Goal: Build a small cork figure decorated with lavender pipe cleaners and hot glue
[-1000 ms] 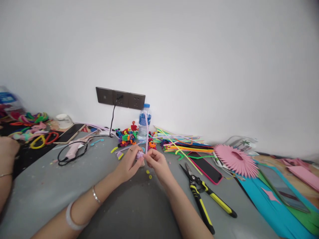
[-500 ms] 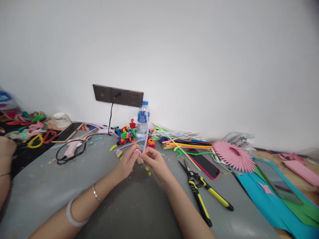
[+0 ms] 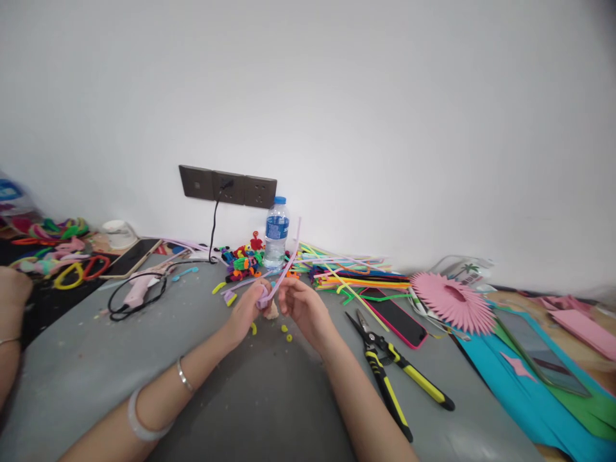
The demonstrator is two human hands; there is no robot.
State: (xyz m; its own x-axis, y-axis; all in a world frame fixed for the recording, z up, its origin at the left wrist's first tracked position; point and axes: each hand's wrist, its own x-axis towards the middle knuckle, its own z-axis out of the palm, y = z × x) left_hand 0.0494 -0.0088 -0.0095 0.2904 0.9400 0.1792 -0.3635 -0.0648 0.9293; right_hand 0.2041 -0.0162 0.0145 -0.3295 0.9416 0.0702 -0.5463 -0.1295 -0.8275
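Over grey table [image 3: 240, 398] — left grip [image 3: 246, 313] pinching lilac pipe-cleaner [image 3: 263, 298], right grip [image 3: 304, 313] loosely parted, empty — blue bottle-label [image 3: 277, 227] illegible

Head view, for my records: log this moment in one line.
left hand: holds lilac pipe cleaner | right hand: open near it | cutters: on table

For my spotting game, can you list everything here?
lilac stick: one, lilac, centre
bottle: one, clear, back centre
fuzzy shapes: many, mixed, back centre
loose sticks: many, mixed, back right
socket panels: three, brown, wall
phones: three, dark, left and right
corded tool: one, pink, left
shears: one, black and yellow, right
paper ring: one, pink, right
paper sheets: several, blue and green, right
loops: two, yellow and red, left
tub: one, white, left
table: one, grey, below
other person's hand: one, bare, far left
left hand: one, bare, centre
right hand: one, bare, centre
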